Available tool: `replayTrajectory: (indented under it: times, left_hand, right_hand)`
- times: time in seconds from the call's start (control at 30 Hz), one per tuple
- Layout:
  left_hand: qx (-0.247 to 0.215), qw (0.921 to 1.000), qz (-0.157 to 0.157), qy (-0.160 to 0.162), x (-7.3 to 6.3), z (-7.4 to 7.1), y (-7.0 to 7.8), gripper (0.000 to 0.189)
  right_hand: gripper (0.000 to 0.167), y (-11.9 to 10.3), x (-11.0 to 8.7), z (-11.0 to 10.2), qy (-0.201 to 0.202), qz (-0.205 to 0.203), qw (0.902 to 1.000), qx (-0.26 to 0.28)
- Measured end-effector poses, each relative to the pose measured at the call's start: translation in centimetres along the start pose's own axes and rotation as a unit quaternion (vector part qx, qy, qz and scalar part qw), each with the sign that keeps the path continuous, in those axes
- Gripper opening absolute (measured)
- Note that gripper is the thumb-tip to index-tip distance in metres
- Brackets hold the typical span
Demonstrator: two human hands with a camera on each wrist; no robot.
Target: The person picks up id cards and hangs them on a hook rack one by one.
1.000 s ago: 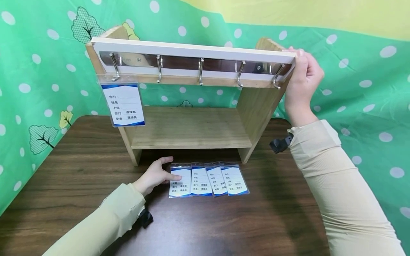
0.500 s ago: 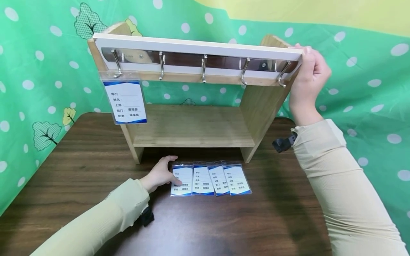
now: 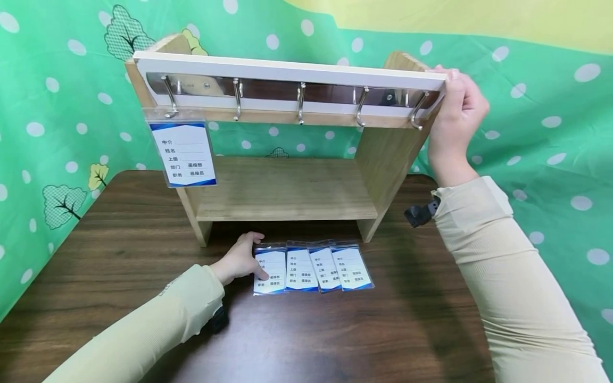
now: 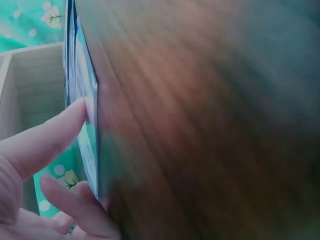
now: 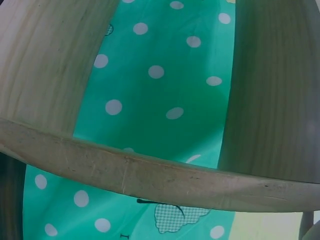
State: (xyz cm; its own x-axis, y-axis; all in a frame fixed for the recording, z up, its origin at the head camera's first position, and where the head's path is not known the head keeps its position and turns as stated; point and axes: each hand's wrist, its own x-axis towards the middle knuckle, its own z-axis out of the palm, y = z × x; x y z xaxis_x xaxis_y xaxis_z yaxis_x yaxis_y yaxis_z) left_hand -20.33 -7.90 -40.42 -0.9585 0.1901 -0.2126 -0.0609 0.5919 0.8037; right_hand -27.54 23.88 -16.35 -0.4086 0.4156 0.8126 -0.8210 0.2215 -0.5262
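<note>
My left hand (image 3: 239, 260) lies at the leftmost of several badge holders on the table. Its thumb rests on the face of that badge holder (image 3: 274, 262), and the other fingers reach along its left side. In the left wrist view the thumb (image 4: 55, 127) touches the flat badge, with the fingertips (image 4: 80, 205) near its edge. My right hand (image 3: 457, 114) grips the upper right end of the wooden hook rack (image 3: 287, 191). Another badge holder (image 3: 184, 154) hangs from the leftmost metal hook (image 3: 170, 98). In the right wrist view the hand is almost wholly out of sight.
The other badge holders (image 3: 303, 267) lie overlapping in a row, just in front of the rack. Several hooks (image 3: 300, 103) stick out from the white rail (image 3: 287, 68). A brown wooden table (image 3: 306, 340) lies below, and a green dotted cloth (image 3: 536, 138) hangs behind.
My left thumb has slid slightly down the leftmost badge, and the left hand has shifted a little. The right hand keeps its grip on the rack. The view wobbles slightly.
</note>
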Motion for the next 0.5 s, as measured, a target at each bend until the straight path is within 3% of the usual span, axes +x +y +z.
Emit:
replayTrajectory:
  times: [0.2,0.3,0.4,0.5]
  left_hand:
    - [0.073,0.9972,0.012,-0.015,-0.3,-0.4,0.8,0.088]
    - [0.111,0.9935,0.014,-0.022,-0.4,-0.5,1.2,0.085]
    - [0.134,0.9905,0.008,-0.026,-0.5,-0.7,1.3,0.084]
    - [0.144,0.9892,0.002,-0.029,-0.5,-0.8,1.1,0.082]
  right_hand:
    - [0.032,0.0,0.0,0.1,0.002,-0.002,0.9999,-0.01]
    - [0.033,-0.1,0.0,0.2,0.008,0.016,0.9998,0.004]
    - [0.033,-0.1,0.0,0.3,0.015,0.035,0.9991,0.018]
    - [0.032,0.0,0.0,0.2,0.009,0.022,0.9997,0.008]
